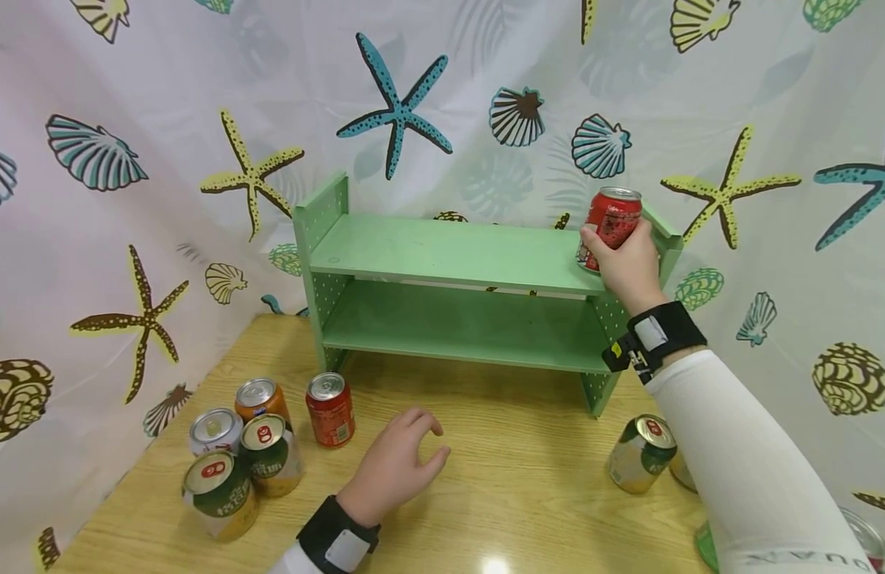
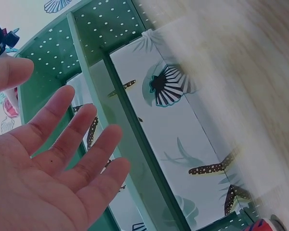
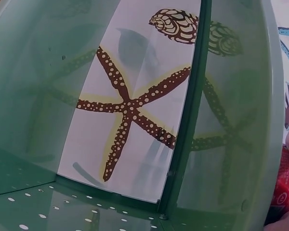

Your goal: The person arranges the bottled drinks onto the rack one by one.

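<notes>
At the right end of the green shelf's [image 1: 442, 249] upper board, my right hand [image 1: 631, 263] grips a red soda can [image 1: 615, 219] with thumb and fingers round it. The can looks upright, and its base is at the board; whether it bears on the board I cannot tell. A bit of the same red can [image 3: 282, 185] shows at the right edge of the right wrist view. My left hand [image 1: 395, 462] hovers over the table, holding nothing, its fingers [image 2: 74, 130] spread loosely in the left wrist view. Nearest to it stands another red can [image 1: 331, 410].
Left on the wooden table [image 1: 485, 446] cluster an orange can [image 1: 265, 399], a white-purple can [image 1: 216, 430] and two green-gold cans [image 1: 223, 496]. Another green-gold can [image 1: 642, 454] stands on the right, with more cans partly behind my right sleeve [image 1: 758, 462]. A patterned curtain [image 1: 457, 183] hangs behind.
</notes>
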A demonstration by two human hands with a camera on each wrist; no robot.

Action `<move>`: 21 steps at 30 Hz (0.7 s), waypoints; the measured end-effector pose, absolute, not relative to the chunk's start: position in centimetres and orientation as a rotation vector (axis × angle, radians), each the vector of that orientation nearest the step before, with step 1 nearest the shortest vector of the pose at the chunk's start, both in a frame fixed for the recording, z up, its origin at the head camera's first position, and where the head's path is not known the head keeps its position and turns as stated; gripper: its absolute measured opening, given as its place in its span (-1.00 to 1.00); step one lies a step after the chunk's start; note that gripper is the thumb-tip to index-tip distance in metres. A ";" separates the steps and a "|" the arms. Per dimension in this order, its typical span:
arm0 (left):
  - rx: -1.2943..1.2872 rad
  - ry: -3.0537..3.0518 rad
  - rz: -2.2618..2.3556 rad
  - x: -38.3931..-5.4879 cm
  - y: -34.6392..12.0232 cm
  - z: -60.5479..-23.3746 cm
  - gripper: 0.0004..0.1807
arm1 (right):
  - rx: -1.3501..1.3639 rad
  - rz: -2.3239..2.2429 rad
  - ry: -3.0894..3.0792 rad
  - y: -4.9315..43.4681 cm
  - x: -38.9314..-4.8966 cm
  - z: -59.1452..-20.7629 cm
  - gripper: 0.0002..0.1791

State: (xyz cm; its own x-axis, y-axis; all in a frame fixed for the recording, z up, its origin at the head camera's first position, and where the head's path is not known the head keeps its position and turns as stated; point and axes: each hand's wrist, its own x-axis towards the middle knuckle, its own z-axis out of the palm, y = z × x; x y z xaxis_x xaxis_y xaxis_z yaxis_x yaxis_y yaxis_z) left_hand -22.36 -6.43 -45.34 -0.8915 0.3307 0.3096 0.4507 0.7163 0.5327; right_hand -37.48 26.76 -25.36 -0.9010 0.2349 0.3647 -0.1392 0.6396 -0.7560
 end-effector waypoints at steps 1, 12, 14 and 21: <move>-0.630 -2.730 -0.926 -22.3 -6.4 -45.3 -0.79 | -0.078 1.171 -2.429 26.7 -37.5 -25.3 0.05; -0.647 -2.727 -0.941 -22.2 -6.4 -45.4 -0.78 | -0.117 1.181 -2.444 26.6 -38.1 -24.9 0.03; -0.651 -2.729 -0.932 -22.2 -6.4 -45.5 -0.78 | -0.122 1.182 -2.444 26.7 -38.3 -24.9 0.03; -0.655 -2.737 -0.926 -22.2 -6.2 -45.7 -0.79 | -0.134 1.190 -2.447 26.9 -38.7 -24.7 0.05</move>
